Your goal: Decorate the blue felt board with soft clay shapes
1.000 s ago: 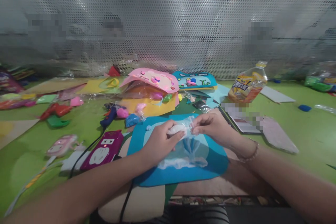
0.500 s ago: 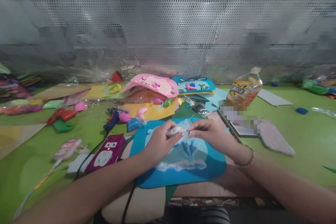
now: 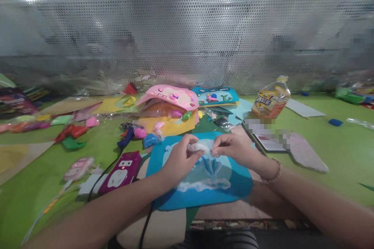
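Note:
A lump of white modelling clay in a clear plastic bag point(image 3: 196, 146) is held up between my hands. My left hand point(image 3: 181, 156) is closed around the clay, thumb on the near side. With thumb and forefinger, my right hand point(image 3: 233, 148) pinches the right end of the plastic. Beneath both hands lies a blue foam sheet point(image 3: 242, 183) with a light blue middle. A white clay strip point(image 3: 204, 184) runs along its lower part, and blue clay strands point(image 3: 210, 165) fan upward from it. A small pale blob point(image 3: 167, 148) sits at its upper left.
Left of the sheet are a magenta power strip point(image 3: 122, 171) with a black cable and a pink case point(image 3: 78, 168). Bagged clay lumps point(image 3: 150, 140) and decorated pink point(image 3: 172, 96) and blue sheets lie behind. A bottle point(image 3: 271, 99) and a phone-like slab point(image 3: 306, 151) are on the right.
The view has shifted slightly. My hands stay over the blue sheet, and the plastic between them looks a little flatter, with my right fingertips slightly shifted.

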`<state>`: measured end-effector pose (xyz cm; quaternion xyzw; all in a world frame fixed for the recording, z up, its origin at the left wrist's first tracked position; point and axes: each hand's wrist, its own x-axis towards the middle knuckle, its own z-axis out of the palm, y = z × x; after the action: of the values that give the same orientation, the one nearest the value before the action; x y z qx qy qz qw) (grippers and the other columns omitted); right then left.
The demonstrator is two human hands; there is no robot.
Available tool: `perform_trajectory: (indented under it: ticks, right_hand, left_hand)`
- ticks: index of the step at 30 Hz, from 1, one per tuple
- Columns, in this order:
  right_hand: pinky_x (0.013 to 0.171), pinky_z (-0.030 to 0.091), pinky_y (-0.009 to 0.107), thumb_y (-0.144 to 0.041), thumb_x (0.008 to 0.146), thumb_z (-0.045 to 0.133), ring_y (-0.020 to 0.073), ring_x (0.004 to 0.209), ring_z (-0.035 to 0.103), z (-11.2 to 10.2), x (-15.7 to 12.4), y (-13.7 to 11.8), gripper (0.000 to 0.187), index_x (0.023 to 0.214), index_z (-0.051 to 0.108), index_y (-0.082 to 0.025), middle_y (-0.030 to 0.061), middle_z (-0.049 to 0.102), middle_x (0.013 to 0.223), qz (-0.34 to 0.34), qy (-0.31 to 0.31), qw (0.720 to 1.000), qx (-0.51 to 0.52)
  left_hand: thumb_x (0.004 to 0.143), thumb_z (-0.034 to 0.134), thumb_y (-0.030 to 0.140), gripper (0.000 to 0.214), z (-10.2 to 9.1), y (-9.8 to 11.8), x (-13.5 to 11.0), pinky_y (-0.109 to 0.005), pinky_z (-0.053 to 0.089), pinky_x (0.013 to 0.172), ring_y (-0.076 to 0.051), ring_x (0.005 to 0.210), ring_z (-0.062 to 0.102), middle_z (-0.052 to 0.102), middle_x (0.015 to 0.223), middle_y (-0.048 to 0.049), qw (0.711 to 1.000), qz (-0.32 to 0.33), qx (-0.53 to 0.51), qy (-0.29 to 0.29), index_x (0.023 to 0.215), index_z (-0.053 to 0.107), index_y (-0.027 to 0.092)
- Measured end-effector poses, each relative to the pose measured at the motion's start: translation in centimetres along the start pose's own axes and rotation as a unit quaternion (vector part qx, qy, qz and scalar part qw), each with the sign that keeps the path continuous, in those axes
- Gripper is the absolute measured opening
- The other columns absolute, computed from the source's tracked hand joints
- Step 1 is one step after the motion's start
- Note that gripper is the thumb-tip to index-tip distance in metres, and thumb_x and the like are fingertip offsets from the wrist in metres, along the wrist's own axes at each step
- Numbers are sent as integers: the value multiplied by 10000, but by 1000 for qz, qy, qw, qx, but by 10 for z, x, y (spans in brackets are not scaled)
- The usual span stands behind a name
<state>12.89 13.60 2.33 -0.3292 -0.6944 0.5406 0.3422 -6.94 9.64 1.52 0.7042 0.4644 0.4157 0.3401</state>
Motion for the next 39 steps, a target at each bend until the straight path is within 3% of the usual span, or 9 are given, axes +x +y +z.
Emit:
perform_trajectory:
  ticks: [5,8,12,15,19,23,26,31,39]
  right_hand:
    - [580,442,229,-367,676,760,105,609,553,7,-3,-4,227,669,649,-170,-4,622,642,-23,18,999,-42]
    - [583,442,228,-363,723,723,113,631,556,15,-9,-7,207,686,637,-179,3,628,666,-51,37,995,-76]
    - [598,445,233,-324,801,646,117,651,555,30,-15,-4,177,705,610,-180,16,626,707,-119,26,979,-163]
    - [610,446,233,-287,834,606,116,664,548,38,-17,2,153,726,579,-182,15,609,719,-160,23,967,-199]
    - [598,437,227,-328,848,602,112,650,535,37,-18,4,187,733,570,-184,10,605,719,-161,17,967,-199]
    - [577,420,215,-415,842,603,105,632,517,28,-18,-5,268,725,544,-181,5,594,701,-167,-44,964,-200]
    - [616,425,226,-401,906,509,111,668,509,24,-19,-12,267,750,502,-185,11,576,726,-211,-72,945,-238]
    - [641,411,230,-245,949,413,114,693,482,26,-22,-13,186,777,459,-192,8,524,736,-238,-68,918,-310]
    - [602,397,243,-217,892,460,124,653,465,30,-25,-6,113,784,430,-200,6,521,729,-226,-38,910,-345]
  left_hand:
    - [849,511,312,352,3,-3,-4,-282,512,709,-148,857,595,498,1063,-77,998,61,-29,12,1136,339,203]
    - [812,567,362,233,-1,3,-6,-282,465,732,-151,836,541,471,922,-29,994,112,2,15,888,414,202]
    - [822,580,352,276,-4,6,-9,-259,367,635,-126,632,450,453,646,26,987,147,62,-35,652,437,187]
    - [874,500,337,267,-2,4,-10,-251,332,592,-124,600,446,480,630,22,984,149,83,-59,661,464,181]
    - [890,447,396,297,-2,0,-9,-254,316,580,-130,596,429,466,638,19,980,158,96,-79,683,460,184]
    - [913,397,422,323,-3,-1,-8,-256,340,600,-133,603,441,486,648,14,977,163,98,-97,702,473,190]
    - [919,370,407,310,-4,0,-9,-264,354,619,-145,631,459,509,674,3,975,166,101,-103,720,478,194]
    - [922,340,339,285,-6,2,-10,-270,364,645,-158,673,488,534,698,-12,974,168,100,-114,736,500,194]
    - [907,371,350,269,-4,3,-8,-269,375,636,-154,658,471,519,689,-9,980,139,108,-96,717,478,193]
